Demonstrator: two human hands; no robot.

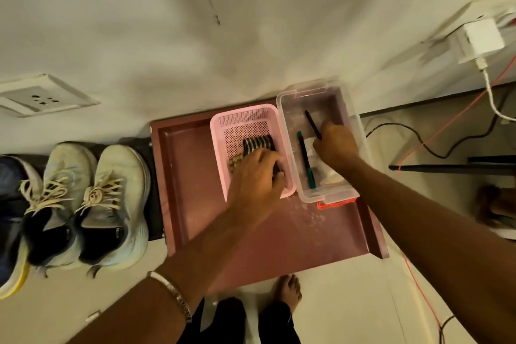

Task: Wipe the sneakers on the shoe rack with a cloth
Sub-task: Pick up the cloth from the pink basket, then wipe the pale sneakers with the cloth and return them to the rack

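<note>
Two white sneakers (pixel 65 198) (pixel 118 198) with beige laces stand side by side on the dark shoe rack (pixel 155 190) at the left. My left hand (pixel 255 179) reaches into a pink basket (pixel 245 117), and its curled fingers grip a dark object beside a row of black discs (pixel 258 142). In a clear plastic box (pixel 354 131), my right hand (pixel 336 145) pinches a black pen (pixel 311 121). A green pen (pixel 305 160) and a pale crumpled piece (pixel 331 177) lie in that box. I cannot tell whether the piece is a cloth.
Basket and box sit in a reddish-brown tray (pixel 192 190) against the wall. A blue and yellow shoe (pixel 11 226) is at far left. A charger (pixel 484 39) with cables (pixel 418 142) hangs at right. My bare foot (pixel 290 290) stands on the pale floor.
</note>
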